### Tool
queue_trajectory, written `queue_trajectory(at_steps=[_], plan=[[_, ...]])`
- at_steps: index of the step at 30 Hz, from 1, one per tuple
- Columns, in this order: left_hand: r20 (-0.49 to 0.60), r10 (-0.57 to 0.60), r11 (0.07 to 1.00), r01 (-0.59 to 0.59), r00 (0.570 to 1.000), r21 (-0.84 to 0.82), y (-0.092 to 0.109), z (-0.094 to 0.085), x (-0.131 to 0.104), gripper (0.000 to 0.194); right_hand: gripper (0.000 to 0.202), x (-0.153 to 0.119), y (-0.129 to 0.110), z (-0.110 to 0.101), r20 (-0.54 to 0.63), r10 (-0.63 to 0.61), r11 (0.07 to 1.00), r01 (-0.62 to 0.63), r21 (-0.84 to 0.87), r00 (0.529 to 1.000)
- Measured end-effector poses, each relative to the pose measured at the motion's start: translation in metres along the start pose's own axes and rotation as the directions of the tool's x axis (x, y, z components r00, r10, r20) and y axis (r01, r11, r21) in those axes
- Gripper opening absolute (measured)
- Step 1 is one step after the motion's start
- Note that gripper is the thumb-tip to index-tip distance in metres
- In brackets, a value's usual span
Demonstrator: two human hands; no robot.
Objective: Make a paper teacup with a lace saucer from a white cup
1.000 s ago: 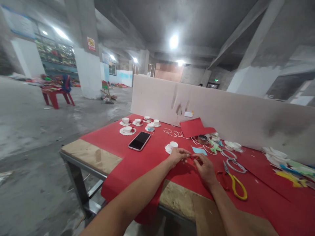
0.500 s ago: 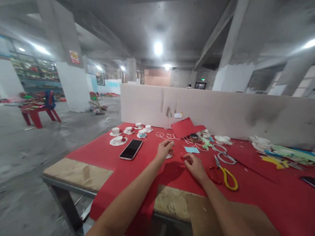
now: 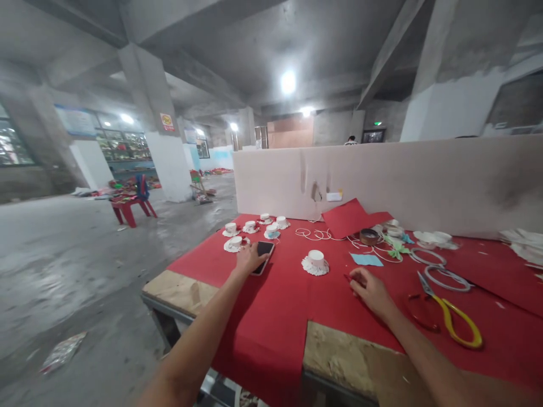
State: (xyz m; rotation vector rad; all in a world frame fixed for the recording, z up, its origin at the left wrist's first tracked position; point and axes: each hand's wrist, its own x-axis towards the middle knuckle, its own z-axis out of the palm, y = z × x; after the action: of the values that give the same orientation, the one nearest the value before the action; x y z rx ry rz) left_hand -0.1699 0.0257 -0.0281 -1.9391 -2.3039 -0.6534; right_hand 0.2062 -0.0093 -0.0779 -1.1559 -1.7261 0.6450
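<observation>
My left hand (image 3: 249, 260) reaches over the left side of the table, its fingers stretched out at the edge of a dark-screened phone (image 3: 265, 257). Just beyond the fingertips is a small white paper cup on a frilly white saucer (image 3: 235, 244). My right hand (image 3: 371, 289) rests low over the red covering (image 3: 271, 316), thumb and fingers pinched on a small red piece (image 3: 348, 277). Between my hands stands a lone white cup on a ruffled saucer (image 3: 315, 262). Whether my left hand touches the phone, I cannot tell.
Several more cups on saucers (image 3: 250, 226) stand at the back left. Right of centre lie brown tape (image 3: 369, 236), light-blue paper (image 3: 367, 259), wire coils (image 3: 447, 278) and yellow-handled scissors (image 3: 460, 322). A pale board (image 3: 382, 181) closes off the back.
My left hand has left the lone cup and moved left to the phone, uncovering that cup. My right hand still pinches the red piece. The view has swung left.
</observation>
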Motion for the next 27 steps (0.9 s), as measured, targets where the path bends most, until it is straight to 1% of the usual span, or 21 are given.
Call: queue_trajectory(at_steps=[1, 3, 5, 7, 10, 14, 17, 20, 21, 24, 27], plan=[[0.03, -0.022, 1.0, 0.022, 0.999, 0.009, 0.003, 0.005, 0.001, 0.062, 0.014, 0.0, 0.0, 0.0, -0.006, 0.02, 1.0, -0.02, 0.008, 1.0], [0.058, -0.066, 0.998, 0.065, 0.996, 0.021, 0.013, 0.012, 0.004, 0.065, 0.015, -0.001, -0.002, -0.001, -0.015, 0.048, 0.999, -0.048, 0.012, 0.999], [0.056, -0.104, 0.994, 0.102, 0.993, 0.042, 0.021, 0.017, 0.008, 0.06, 0.016, -0.001, -0.004, -0.002, -0.016, 0.061, 0.998, -0.06, 0.01, 0.998], [0.039, -0.14, 0.988, 0.137, 0.989, 0.07, 0.026, 0.021, 0.011, 0.05, 0.016, -0.002, -0.006, -0.003, -0.015, 0.068, 0.998, -0.068, 0.002, 0.998], [0.005, -0.16, 0.983, 0.159, 0.987, 0.092, 0.03, 0.026, 0.014, 0.044, 0.016, -0.001, -0.007, -0.003, -0.011, 0.084, 0.996, -0.084, -0.019, 0.996], [-0.004, -0.154, 0.984, 0.154, 0.988, 0.092, 0.029, 0.029, 0.015, 0.047, 0.016, -0.001, -0.005, -0.003, -0.009, 0.105, 0.994, -0.106, -0.008, 0.994], [-0.003, -0.135, 0.99, 0.135, 0.991, 0.045, 0.02, 0.026, 0.017, 0.052, 0.017, -0.001, -0.004, -0.004, -0.013, 0.119, 0.993, -0.119, 0.023, 0.993], [-0.015, -0.162, 0.982, 0.16, 0.987, -0.103, 0.0, 0.017, 0.021, 0.062, 0.017, -0.002, -0.004, -0.004, -0.01, 0.129, 0.991, -0.129, 0.041, 0.992], [-0.048, -0.187, 0.972, 0.177, 0.981, -0.154, -0.007, 0.014, 0.022, 0.062, 0.018, -0.002, -0.004, -0.004, -0.007, 0.133, 0.99, -0.132, 0.05, 0.991], [-0.068, -0.275, 0.943, 0.255, 0.959, -0.215, -0.03, 0.005, 0.027, 0.053, 0.021, -0.001, -0.004, -0.004, -0.012, 0.16, 0.984, -0.158, 0.085, 0.987], [0.005, -0.282, 0.936, 0.276, 0.959, -0.219, -0.045, 0.001, 0.029, 0.044, 0.024, 0.0, -0.003, -0.005, -0.008, 0.193, 0.975, -0.191, 0.117, 0.981]])
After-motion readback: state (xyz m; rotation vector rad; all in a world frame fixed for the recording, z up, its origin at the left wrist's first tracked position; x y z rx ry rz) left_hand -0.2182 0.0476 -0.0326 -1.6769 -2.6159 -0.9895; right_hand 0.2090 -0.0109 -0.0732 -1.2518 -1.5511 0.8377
